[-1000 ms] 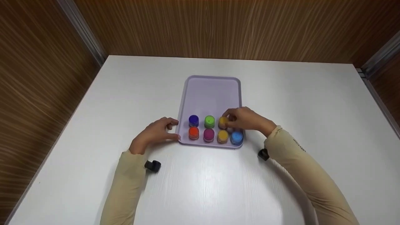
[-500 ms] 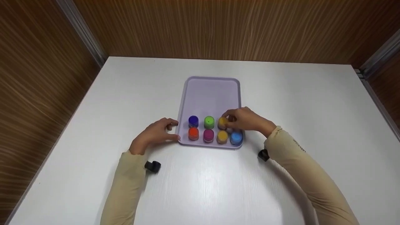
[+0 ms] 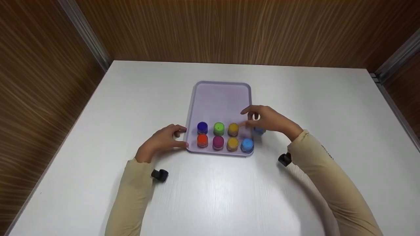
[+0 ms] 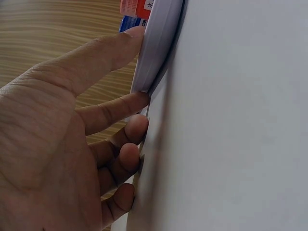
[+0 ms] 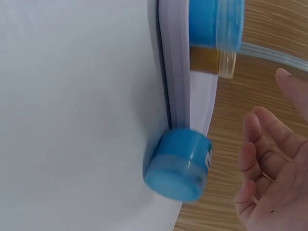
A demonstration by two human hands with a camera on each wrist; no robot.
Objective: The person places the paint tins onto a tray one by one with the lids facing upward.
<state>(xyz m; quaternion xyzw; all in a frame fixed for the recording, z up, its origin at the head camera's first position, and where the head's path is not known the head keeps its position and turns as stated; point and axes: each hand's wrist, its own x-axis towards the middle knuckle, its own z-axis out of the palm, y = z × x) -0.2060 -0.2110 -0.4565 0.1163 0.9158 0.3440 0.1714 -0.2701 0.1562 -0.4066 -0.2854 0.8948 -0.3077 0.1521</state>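
A lilac tray (image 3: 223,98) holds small paint-pot-like jars near its front. The back row has a dark blue jar (image 3: 202,127), a green jar (image 3: 219,128) and a yellow jar (image 3: 233,129). In front stand a red jar (image 3: 202,140), a magenta jar (image 3: 218,142), another yellow jar (image 3: 232,144) and a light blue jar (image 3: 247,145). My left hand (image 3: 163,141) touches the tray's left edge with thumb and index finger. Above the right rim hovers my right hand (image 3: 270,119), holding nothing. Another blue jar (image 5: 180,166) stands against the tray's outer right wall, partly hidden by that hand in the head view.
The tray lies on a white table (image 3: 210,196). Wood-grain panels (image 3: 229,29) rise behind and at the sides. A black wrist-camera mount shows at each sleeve.
My right hand has let go of the back-row yellow jar and moved right and slightly back, uncovering part of the blue jar outside the tray. My left hand has stayed at the tray's edge.
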